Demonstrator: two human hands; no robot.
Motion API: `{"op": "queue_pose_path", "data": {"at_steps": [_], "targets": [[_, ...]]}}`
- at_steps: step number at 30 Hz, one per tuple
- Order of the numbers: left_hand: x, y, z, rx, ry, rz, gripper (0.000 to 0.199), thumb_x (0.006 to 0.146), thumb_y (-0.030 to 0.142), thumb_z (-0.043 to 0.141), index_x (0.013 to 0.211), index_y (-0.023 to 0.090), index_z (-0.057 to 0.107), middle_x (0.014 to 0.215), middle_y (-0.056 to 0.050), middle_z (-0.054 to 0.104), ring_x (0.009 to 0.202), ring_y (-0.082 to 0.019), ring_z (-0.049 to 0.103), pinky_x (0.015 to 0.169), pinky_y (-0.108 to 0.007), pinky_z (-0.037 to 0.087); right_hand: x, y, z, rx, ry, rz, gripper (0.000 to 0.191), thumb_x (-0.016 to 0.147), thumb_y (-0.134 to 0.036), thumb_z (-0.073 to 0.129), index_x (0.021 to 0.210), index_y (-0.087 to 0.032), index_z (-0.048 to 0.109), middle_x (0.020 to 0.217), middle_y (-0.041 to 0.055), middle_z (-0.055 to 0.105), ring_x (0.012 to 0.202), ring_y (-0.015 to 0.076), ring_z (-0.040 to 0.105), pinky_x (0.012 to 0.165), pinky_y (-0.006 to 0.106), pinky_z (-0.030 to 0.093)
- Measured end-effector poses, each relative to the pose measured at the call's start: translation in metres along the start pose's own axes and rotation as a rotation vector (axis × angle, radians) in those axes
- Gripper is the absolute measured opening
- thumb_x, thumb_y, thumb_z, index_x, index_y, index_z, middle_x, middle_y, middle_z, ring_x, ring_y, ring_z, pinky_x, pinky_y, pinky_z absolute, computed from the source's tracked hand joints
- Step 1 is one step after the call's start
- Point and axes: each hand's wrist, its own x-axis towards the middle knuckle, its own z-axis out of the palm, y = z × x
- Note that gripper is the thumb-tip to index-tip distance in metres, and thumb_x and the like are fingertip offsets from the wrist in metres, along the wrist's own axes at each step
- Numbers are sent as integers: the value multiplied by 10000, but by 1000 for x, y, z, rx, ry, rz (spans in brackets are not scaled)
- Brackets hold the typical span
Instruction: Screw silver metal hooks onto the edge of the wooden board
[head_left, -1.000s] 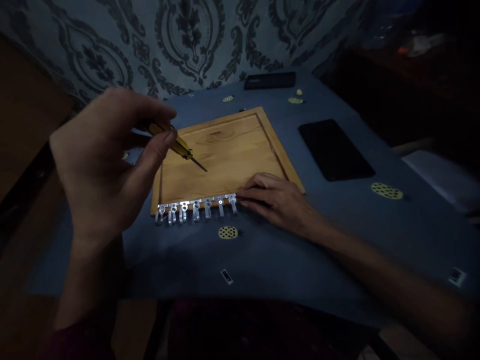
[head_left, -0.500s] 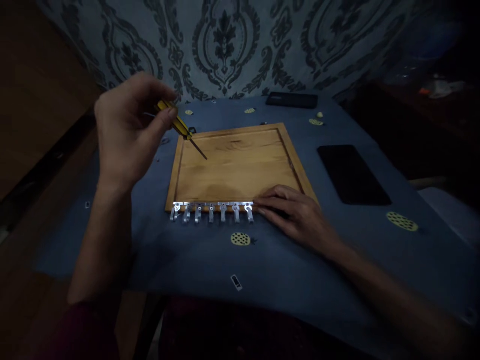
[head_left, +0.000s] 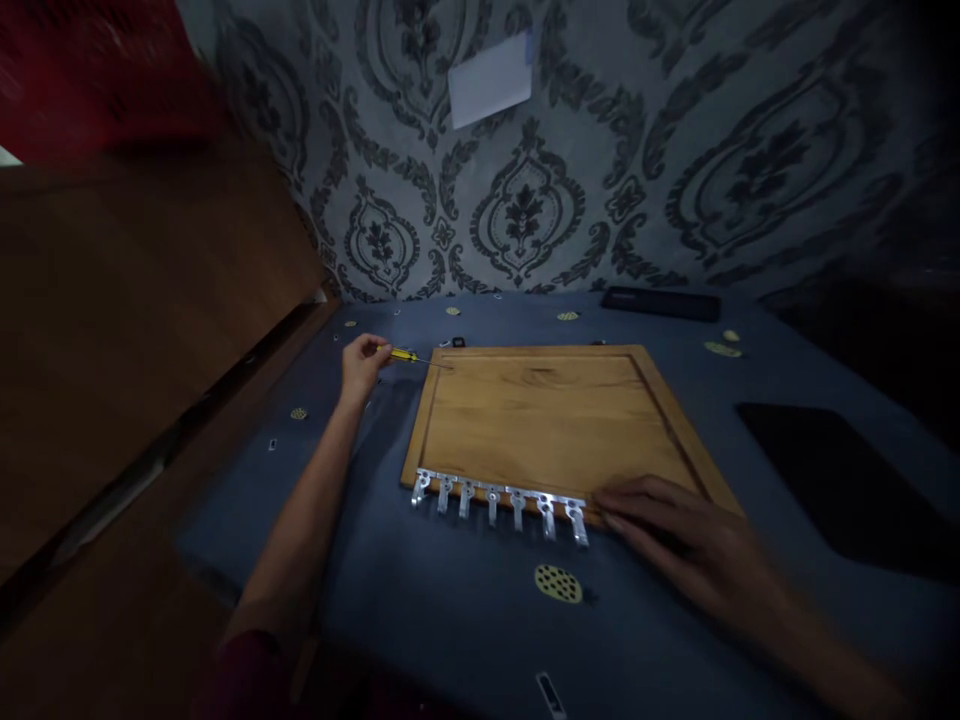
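My left hand [head_left: 363, 366] is closed around the yellow handle of a screwdriver [head_left: 403, 354], whose thin shaft reaches over the far left corner of a framed wooden board [head_left: 540, 415]. Along the board's near edge lies a metal strip with several hooks [head_left: 493, 497], the hooks hanging over the edge. At the strip's right end, my right hand [head_left: 679, 520] rests on the board's near edge, fingertips touching or very close to the strip. Whether its fingers pinch anything is hidden.
Beyond the board lie a dark phone-like object [head_left: 660, 304] and a small black item [head_left: 458, 342]. A flat black slab [head_left: 844, 485] is on the right of the blue cloth [head_left: 465, 620]. Patterned wall behind; wooden furniture [head_left: 142, 330] at left.
My left hand with the screwdriver has moved away from me toward the board's far left corner. The view has shifted up and left. My right hand stays at the strip's right end.
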Motion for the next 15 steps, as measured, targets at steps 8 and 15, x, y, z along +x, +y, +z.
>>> {"op": "queue_pose_path", "data": {"at_steps": [8, 15], "targets": [[-17, -20, 50, -9, -175, 40, 352, 1034, 404, 609, 1293, 170, 654, 1321, -100, 656, 1155, -262, 671, 973, -455, 600, -2, 5, 2, -20, 37, -22, 271, 999, -410, 589, 968, -302, 835, 919, 82, 813, 790, 255, 806, 641, 365, 688], [-10, -27, 50, 59, -162, 44, 343, 1046, 407, 584, 1282, 170, 662, 1316, -95, 659, 1159, -263, 670, 978, -451, 598, -4, 12, 0, -26, -28, 17, 307, 1006, -476, 576, 1003, -310, 835, 959, 90, 819, 840, 281, 810, 699, 415, 703]]}}
